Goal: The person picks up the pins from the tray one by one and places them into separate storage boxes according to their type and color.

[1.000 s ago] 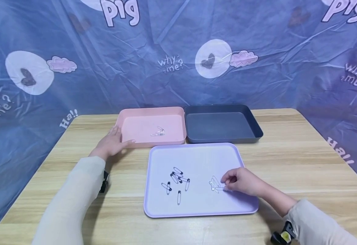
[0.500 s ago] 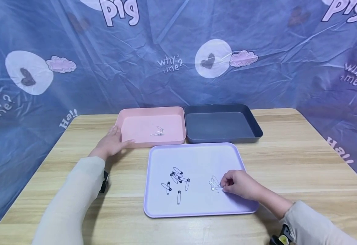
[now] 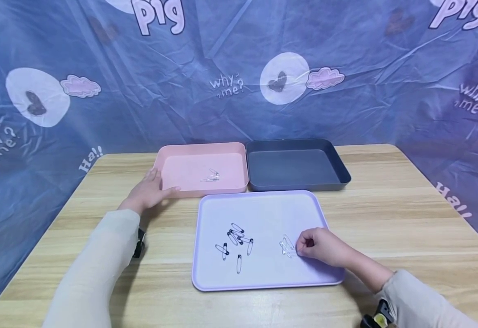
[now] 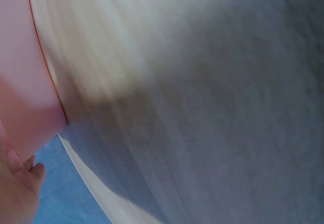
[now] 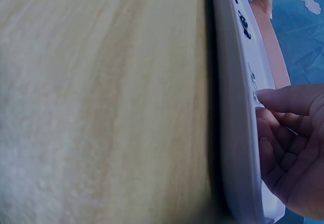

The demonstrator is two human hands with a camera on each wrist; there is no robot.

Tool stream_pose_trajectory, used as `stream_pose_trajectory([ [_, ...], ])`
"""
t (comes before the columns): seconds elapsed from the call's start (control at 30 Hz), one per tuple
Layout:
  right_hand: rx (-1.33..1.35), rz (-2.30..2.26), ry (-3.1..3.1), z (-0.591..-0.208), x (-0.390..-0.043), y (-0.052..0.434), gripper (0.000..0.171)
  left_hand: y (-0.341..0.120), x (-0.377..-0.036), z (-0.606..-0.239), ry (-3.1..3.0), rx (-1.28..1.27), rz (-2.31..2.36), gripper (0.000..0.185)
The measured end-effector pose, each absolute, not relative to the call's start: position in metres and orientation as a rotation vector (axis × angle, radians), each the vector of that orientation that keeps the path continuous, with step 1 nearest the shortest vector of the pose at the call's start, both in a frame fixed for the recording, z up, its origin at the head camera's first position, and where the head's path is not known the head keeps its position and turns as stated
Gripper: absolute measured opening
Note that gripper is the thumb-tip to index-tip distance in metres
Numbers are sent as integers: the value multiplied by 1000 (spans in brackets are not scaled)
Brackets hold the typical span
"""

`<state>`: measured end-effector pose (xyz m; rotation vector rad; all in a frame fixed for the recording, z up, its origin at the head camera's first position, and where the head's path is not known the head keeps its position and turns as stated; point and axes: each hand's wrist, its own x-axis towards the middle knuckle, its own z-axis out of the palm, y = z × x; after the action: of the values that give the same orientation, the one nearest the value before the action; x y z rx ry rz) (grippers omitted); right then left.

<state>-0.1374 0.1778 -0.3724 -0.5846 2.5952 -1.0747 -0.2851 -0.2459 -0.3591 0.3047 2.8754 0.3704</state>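
Observation:
My left hand [image 3: 145,191] rests against the front left corner of the pink tray [image 3: 202,193], thumb along the front rim and fingers at the left side. Its fingers look nearly straight. At the right of the lilac tray [image 3: 263,278], my right hand [image 3: 318,246] pinches the end of a silver safety pin [image 5: 258,102] between thumb and forefinger. That pin lies at a small pile of silver safety pins [image 3: 286,246]; the fingers partly hide it. Several black-headed safety pins [image 3: 239,237] lie on the tray's left half. A few silver pins [image 3: 211,177] sit in the pink tray.
A dark grey tray [image 3: 298,187] stands right of the pink one, behind the lilac tray. All three are on a wooden table [image 3: 403,205]. A blue printed cloth [image 3: 173,105] hangs behind and at the sides.
My right hand has shifted slightly, its fingertips drawing closer together at the silver pins. The left hand stays at the pink tray.

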Motion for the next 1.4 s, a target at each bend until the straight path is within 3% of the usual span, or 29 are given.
stream_pose_trajectory([
  [0.63, -655, -963, 2653, -372, -137, 177, 14, -247, -285, -360, 2883, 300, 395, 99],
  [0.97, -563, -1203, 2465, -367, -145, 182, 5, -246, -287, -362, 2884, 304, 383, 99],
  [1.4, -402, -1486, 2351, -356, -174, 147, 4, -246, -285, -360, 2867, 280, 406, 99],
])
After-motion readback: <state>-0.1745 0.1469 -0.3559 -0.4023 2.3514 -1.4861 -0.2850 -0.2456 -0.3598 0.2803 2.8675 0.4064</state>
